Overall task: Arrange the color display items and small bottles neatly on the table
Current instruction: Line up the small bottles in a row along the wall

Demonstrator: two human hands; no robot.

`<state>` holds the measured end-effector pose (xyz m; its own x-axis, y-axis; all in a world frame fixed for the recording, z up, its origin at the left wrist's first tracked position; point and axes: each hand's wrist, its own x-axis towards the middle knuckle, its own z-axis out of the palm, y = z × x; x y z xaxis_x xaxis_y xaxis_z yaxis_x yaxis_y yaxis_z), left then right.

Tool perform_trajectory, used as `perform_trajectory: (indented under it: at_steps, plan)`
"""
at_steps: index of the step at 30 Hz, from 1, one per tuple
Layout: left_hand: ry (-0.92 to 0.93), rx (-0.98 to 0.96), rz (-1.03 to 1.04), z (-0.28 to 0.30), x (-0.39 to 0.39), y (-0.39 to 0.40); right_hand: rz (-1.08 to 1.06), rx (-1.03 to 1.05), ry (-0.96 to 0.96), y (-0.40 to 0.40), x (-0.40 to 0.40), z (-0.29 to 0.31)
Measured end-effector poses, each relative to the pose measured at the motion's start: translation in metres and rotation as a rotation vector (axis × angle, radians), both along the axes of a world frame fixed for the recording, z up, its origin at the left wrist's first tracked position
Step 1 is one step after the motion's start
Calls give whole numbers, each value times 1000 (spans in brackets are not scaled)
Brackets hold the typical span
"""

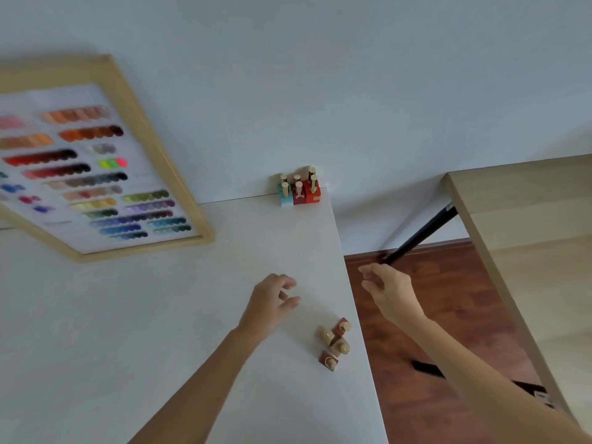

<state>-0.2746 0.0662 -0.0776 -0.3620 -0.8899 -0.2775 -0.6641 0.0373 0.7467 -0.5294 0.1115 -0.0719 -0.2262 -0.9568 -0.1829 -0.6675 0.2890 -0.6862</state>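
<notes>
Both hands, left (272,302) and right (389,291), empty, fingers spread; small bottles (334,342) lie between, nearer camera.

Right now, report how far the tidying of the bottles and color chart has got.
Done: a cluster of bottles stands upright at the table's far corner, beside the framed color chart. In hand: nothing; left hand and right hand are both open and empty. Left: the loose bottles near the right edge.

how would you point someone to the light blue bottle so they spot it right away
Follow the white table to its far right corner by the wall, where a tight group of gold-capped bottles stands. The light blue bottle is at the group's left end; its neighbours are red.
</notes>
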Motion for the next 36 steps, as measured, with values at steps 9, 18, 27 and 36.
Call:
perform_trajectory:
  at_steps: [9, 18, 27, 36]
  plan:
    - [-23, -143, -124, 20, -5, 97, 71, -31, -57, 87, 30, 19]
    - [15, -150, -169, 29, -23, 126, 155, -90, -81, 108, 55, 24]
    - [-64, -194, -33, 22, 7, 135, 203, -126, 2, 106, 70, 15]
    - [-63, -220, 81, 22, 44, 126, 77, -225, -41, 107, 104, 12]
